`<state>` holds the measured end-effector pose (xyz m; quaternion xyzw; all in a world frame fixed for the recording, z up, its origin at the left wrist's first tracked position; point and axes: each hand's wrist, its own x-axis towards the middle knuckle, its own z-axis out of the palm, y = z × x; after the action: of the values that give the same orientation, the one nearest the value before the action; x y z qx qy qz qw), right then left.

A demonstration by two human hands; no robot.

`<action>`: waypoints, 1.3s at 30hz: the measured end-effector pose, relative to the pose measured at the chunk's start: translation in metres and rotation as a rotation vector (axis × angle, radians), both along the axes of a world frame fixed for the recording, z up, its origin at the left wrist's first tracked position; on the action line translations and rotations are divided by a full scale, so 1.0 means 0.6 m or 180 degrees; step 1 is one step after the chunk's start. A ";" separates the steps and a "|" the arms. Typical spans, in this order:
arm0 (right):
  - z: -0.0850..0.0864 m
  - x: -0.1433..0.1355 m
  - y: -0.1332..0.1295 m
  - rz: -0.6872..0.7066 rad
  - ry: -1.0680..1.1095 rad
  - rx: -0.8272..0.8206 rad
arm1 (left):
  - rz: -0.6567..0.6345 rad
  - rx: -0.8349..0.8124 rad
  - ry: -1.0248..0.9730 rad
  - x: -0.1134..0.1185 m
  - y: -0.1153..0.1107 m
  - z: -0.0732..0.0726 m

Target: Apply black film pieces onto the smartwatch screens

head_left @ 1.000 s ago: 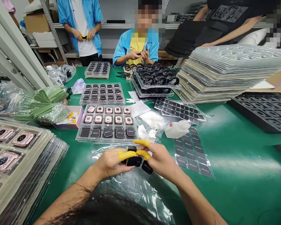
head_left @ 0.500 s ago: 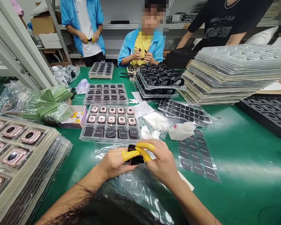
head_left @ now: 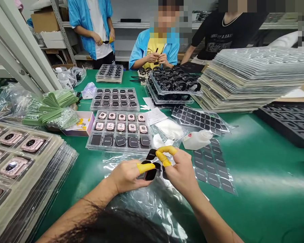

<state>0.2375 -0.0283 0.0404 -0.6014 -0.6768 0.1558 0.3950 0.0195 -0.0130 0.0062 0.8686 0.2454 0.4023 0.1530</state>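
Left hand [head_left: 126, 175] clamps a watch case [head_left: 150, 174] low over the plastic bag [head_left: 147, 202], mid film-peel step. Right hand [head_left: 179, 170] pinches a black protective film [head_left: 151, 154] just above it; next move needs a clean lift away.

1. Pale print on the chest of the black T-shirt [head_left: 224, 35], worn by the person standing across the table: first word apparently "CONDUCT", the rest too blurred to read.
2. Small white marks on the black film pieces in the front row of the clear tray [head_left: 92, 145]: too small to read.
3. Similar white marks on the black pieces of the film sheet [head_left: 212, 170] lying on the green table: unreadable.
4. A label on the clear bottle [head_left: 63, 79] at the far left: print not legible.
5. A white paper slip [head_left: 154, 116] beside the tray: faint print, unreadable.
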 end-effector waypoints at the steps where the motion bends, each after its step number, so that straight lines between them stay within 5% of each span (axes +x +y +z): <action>1: 0.000 0.000 -0.001 -0.0096 -0.0111 0.0122 | 0.0028 0.0005 0.0073 0.000 -0.001 0.001; 9: -0.004 -0.008 -0.003 -0.0177 -0.0039 -0.0003 | 0.0149 -0.0170 0.0132 -0.001 0.000 0.004; 14: 0.012 -0.018 -0.016 -0.0299 -0.0280 0.0688 | 0.0116 -0.0480 0.0747 0.004 -0.004 -0.002; 23: 0.042 0.023 0.004 0.0525 0.1581 -0.1695 | 0.0620 -0.2043 -0.0556 0.004 0.008 -0.012; 33: 0.058 0.016 -0.018 0.0890 0.1716 -0.1917 | 0.0677 -0.2345 -0.0677 0.008 0.013 -0.025; 39: 0.066 -0.026 -0.049 0.1892 0.1829 -0.2166 | 0.0849 -0.2042 -0.0496 0.008 0.012 -0.026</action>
<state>0.2221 -0.0575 0.0800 -0.4110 -0.5938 0.6299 0.2859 0.0245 -0.0057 -0.0094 0.7033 0.4582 0.3863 0.3824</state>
